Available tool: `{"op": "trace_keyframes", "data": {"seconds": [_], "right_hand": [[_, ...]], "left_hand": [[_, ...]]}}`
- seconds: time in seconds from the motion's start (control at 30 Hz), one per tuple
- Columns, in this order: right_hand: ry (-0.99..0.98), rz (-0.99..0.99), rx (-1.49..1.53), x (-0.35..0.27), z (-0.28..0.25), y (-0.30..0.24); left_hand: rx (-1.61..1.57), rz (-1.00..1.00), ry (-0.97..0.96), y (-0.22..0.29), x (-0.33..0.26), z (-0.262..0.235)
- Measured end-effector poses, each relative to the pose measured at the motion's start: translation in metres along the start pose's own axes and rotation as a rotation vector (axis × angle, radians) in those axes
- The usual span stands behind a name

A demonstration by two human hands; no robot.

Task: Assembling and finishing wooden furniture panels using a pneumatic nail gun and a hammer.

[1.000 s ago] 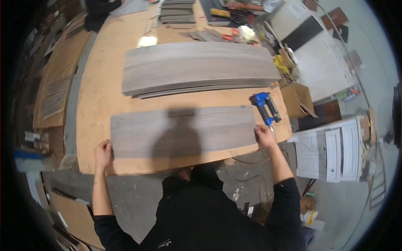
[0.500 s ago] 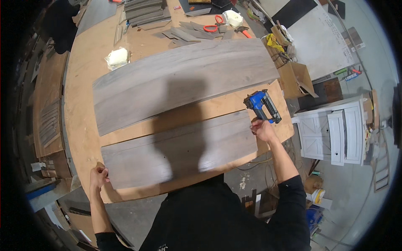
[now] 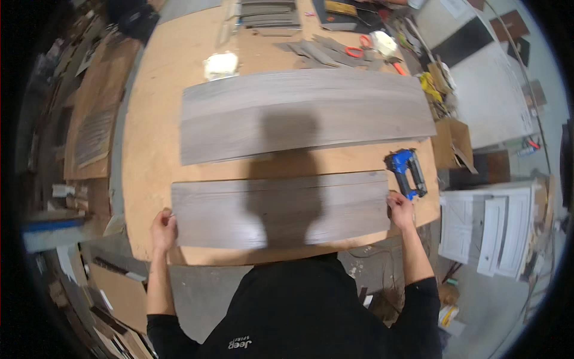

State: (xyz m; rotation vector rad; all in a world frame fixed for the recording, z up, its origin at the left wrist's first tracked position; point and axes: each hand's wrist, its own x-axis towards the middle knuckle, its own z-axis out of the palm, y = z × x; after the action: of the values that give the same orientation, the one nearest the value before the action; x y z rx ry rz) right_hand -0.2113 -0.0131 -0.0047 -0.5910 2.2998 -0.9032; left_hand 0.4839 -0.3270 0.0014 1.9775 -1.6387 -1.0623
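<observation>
We grip the near grey plank [image 3: 281,209] at its ends, left hand [image 3: 162,230] and right hand [image 3: 399,209] closed on it; it has slid closer along the bench [image 3: 155,149]. Beyond lie the blue nailer [image 3: 406,172] and wider planks [image 3: 305,113].
</observation>
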Motion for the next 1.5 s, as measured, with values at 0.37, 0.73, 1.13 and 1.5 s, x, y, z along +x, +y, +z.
{"op": "trace_keyframes", "data": {"seconds": [0.37, 0.73, 1.13, 1.5], "right_hand": [[-0.091, -0.314, 0.001, -0.092, -0.017, 0.070], [-0.026, -0.559, -0.136, -0.073, -0.010, 0.055], [0.037, -0.393, -0.313, -0.090, -0.014, 0.030], [0.035, -0.360, -0.288, -0.108, -0.018, -0.004]], "left_hand": [[0.198, 0.455, 0.060, -0.009, -0.104, 0.010], [0.102, 0.437, 0.071, -0.015, -0.098, 0.004], [0.203, 0.430, 0.059, -0.031, -0.086, 0.013], [0.179, 0.427, -0.094, 0.011, -0.096, -0.001]]}}
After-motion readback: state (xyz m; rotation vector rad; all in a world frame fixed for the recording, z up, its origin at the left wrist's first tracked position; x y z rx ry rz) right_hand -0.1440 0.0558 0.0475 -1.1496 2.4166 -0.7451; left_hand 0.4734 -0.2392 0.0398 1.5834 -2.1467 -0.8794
